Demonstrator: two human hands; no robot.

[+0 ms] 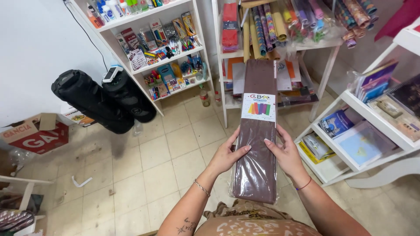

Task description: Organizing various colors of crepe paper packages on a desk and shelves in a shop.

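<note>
A long flat pack of brown folded paper [258,144] in clear plastic wrap, with a white label showing coloured stripes near its top, is held upright in front of me. My left hand [226,154] grips its left edge at mid-height, thumb across the front. My right hand [285,153] grips the right edge at the same height. Both wrists wear thin bracelets.
A white shelf unit [166,61] with stationery stands at the back left, another [315,43] with rolls of wrapping paper behind the pack, and a third [372,126] with books on the right. Two black cylinders [105,102] and a cardboard box [37,135] lie on the tiled floor.
</note>
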